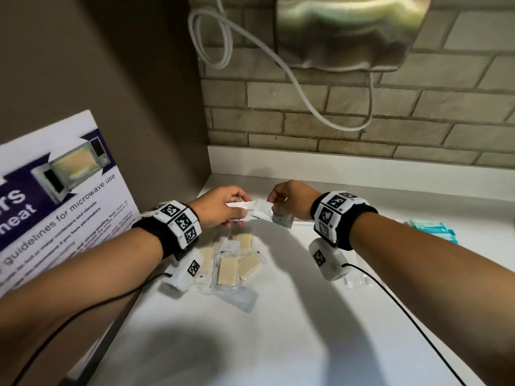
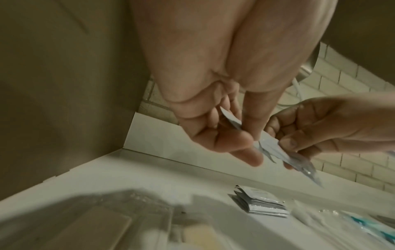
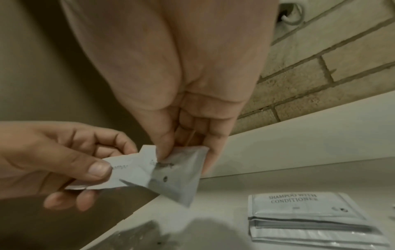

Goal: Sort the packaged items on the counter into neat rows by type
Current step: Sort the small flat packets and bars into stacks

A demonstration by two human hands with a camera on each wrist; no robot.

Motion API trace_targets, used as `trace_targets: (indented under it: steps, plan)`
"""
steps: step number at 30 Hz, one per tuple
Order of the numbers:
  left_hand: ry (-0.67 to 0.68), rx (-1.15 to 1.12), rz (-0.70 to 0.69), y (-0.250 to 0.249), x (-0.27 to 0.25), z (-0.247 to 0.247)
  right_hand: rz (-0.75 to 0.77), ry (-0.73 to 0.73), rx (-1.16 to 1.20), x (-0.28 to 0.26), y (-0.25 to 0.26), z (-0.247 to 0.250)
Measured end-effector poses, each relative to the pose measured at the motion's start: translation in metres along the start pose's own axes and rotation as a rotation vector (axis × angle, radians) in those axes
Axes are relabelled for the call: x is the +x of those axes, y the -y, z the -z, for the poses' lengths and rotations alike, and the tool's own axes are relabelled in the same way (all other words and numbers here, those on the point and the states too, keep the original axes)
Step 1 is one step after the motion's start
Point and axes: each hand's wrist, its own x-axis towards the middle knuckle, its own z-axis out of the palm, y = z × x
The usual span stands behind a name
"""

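Note:
Both hands are raised over the white counter (image 1: 278,335) near its back left corner. My left hand (image 1: 240,204) pinches a white sachet (image 1: 249,205) between thumb and fingers. My right hand (image 1: 274,206) pinches a second white sachet (image 1: 264,213) that overlaps the first; I cannot tell if the two are joined. The right wrist view shows the right sachet (image 3: 181,174) hanging point down beside the left one (image 3: 132,170). A stack of shampoo sachets (image 3: 307,214) lies on the counter below. Clear-wrapped beige items (image 1: 231,264) sit in a loose pile under my left wrist.
Teal packets (image 1: 432,232) lie at the right edge, and clear packets (image 1: 359,281) lie under my right wrist. A microwave poster (image 1: 55,207) hangs on the left wall. A metal fixture (image 1: 348,29) with a looped cable (image 1: 306,98) is mounted on the brick wall.

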Motion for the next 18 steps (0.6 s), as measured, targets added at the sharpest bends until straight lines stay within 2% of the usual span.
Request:
trace_targets:
  steps: [6,9,12,15,18]
  plan:
    - [-0.030,-0.096,0.044,0.000,-0.021,-0.007,0.058,-0.092,-0.033,-0.003,0.013,-0.010]
    - [-0.103,-0.165,0.067,-0.003,-0.027,-0.010,0.097,-0.091,-0.026,-0.001,0.022,-0.014]
    - [-0.163,-0.140,0.092,-0.004,-0.036,-0.007,0.139,-0.064,-0.032,0.000,0.035,-0.015]
    - [-0.184,-0.135,0.096,-0.004,-0.044,-0.001,0.206,-0.031,-0.011,0.000,0.050,-0.018]
    - [-0.172,-0.149,0.087,-0.008,-0.049,0.000,0.245,-0.057,-0.011,0.002,0.063,-0.023]
